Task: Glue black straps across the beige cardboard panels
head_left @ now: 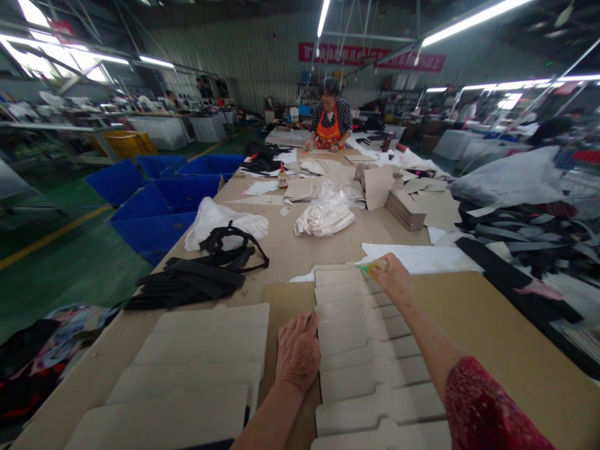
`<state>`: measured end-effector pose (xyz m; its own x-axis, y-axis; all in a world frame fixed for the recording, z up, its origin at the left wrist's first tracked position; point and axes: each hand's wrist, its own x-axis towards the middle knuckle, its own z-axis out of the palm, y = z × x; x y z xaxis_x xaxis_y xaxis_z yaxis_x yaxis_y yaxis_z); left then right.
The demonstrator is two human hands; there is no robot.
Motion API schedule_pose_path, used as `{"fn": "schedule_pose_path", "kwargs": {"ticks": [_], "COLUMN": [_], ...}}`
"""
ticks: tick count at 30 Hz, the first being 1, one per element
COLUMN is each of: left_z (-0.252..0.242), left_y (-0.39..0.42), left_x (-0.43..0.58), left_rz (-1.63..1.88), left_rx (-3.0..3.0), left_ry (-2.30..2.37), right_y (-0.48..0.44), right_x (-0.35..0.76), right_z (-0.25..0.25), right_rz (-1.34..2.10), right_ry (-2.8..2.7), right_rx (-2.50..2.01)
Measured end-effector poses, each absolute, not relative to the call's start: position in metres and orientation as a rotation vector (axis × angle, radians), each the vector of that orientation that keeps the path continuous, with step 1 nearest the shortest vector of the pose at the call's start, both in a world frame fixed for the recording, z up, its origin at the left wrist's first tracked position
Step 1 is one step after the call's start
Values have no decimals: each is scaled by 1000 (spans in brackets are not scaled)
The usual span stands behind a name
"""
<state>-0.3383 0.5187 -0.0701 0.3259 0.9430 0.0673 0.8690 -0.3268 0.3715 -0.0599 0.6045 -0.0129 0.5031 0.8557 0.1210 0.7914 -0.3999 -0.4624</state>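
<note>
My right hand (396,278) is closed around a small glue bottle (379,267) with a green tip, which points left over the far end of a row of overlapping beige card pieces (349,337). My left hand (299,350) lies on the brown board at the left edge of that row, fingers bent and close together; whether anything is under the fingertips is hidden. Left of it, a second set of overlapping beige pieces (201,337) rests on the table. White sheets (417,257) lie beyond the right-hand row.
Black strips (192,278) and white plastic (225,225) lie at the left. A plastic-wrapped bundle (324,215), a red-capped bottle (282,177) and card stacks (405,209) stand farther back. Blue bins (154,212) flank the table. A person (330,119) in an orange apron works at its far end.
</note>
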Motion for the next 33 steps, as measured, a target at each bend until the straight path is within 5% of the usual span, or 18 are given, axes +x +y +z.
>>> {"fn": "schedule_pose_path", "kwargs": {"ticks": [33], "left_z": [-66], "left_y": [518], "left_x": [-337], "left_rz": [398], "left_rx": [2322], "left_ry": [1631], "right_y": [638], "right_x": [-83], "right_z": [21], "right_rz": [275], "right_ry": [-1597], "right_rx": [-2364]}}
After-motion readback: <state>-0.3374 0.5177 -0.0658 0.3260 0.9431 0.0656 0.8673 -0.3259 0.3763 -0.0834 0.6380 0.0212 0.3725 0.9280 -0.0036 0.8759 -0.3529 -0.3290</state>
